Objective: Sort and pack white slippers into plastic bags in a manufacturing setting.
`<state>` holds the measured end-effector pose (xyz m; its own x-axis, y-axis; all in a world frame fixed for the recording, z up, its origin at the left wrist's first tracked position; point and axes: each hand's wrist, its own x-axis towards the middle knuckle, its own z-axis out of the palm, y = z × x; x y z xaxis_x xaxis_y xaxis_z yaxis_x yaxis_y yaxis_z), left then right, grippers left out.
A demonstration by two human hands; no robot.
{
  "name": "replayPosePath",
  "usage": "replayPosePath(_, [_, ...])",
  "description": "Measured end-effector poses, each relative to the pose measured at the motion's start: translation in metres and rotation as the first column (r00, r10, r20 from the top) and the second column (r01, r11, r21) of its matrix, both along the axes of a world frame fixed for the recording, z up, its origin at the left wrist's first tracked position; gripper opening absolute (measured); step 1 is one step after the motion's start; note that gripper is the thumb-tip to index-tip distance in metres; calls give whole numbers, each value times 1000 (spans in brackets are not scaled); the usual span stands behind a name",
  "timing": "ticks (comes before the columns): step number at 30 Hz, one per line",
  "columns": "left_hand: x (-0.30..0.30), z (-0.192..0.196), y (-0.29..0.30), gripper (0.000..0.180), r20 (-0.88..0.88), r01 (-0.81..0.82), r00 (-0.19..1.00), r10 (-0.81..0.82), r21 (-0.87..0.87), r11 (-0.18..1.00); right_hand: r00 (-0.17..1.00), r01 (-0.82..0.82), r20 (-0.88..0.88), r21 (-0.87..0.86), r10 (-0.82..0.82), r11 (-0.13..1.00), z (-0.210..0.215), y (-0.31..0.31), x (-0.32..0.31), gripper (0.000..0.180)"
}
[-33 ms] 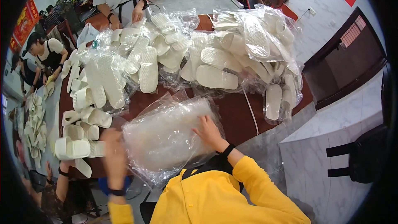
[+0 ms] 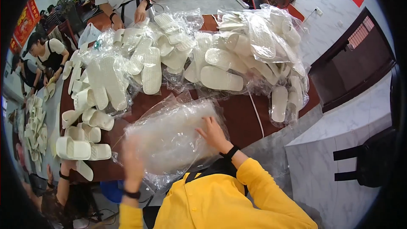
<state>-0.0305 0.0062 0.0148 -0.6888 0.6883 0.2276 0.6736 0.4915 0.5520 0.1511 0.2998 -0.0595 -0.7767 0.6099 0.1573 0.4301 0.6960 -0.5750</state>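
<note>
We see the right hand (image 2: 213, 133) flat and unclenched on the clear bag stack (image 2: 169, 138); the left hand (image 2: 132, 165), blurred, grasps that stack's near edge, bare table (image 2: 237, 118) beside.

Both arms come up from the near edge, in bright yellow sleeves. The right hand (image 2: 213, 133) reaches far and a little left, palm down, fingers spread flat and loose, closed on nothing. A black band sits on its wrist, and the elbow is bent, with the forearm slanting from the near right. The left hand (image 2: 133, 157) is raised on the near left and looks blurry, so its fingers and its grip are hard to make out. It also has a dark band on the wrist. The two hands are near each other but apart.
</note>
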Motion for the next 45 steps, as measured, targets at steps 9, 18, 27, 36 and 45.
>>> replayPosePath(9, [82, -108, 70, 98, 17, 381, 919, -394, -295, 876, 992, -110, 3, -444, 124, 889, -2, 32, 0, 24])
replayPosePath(18, [71, -99, 79, 103, -2, 555, 796, -605, -397, 731, 994, -32, -105, -246, 6, 969, -6, 43, 43, 43])
replayPosePath(27, [72, -93, 82, 104, 6, 598, 735, -678, -477, 644, 687, -688, 447, 146, 573, 711, 10, 10, 53, 135])
replayPosePath(36, [76, -99, 33, 108, -60, 470, 810, -583, -528, 707, 706, -704, 194, 93, 681, 704, -26, 15, 73, 128])
replayPosePath(45, [64, -104, 41, 93, -6, 559, 760, -650, -504, 658, 677, -694, 259, -88, 689, 714, 5, 54, 96, 86])
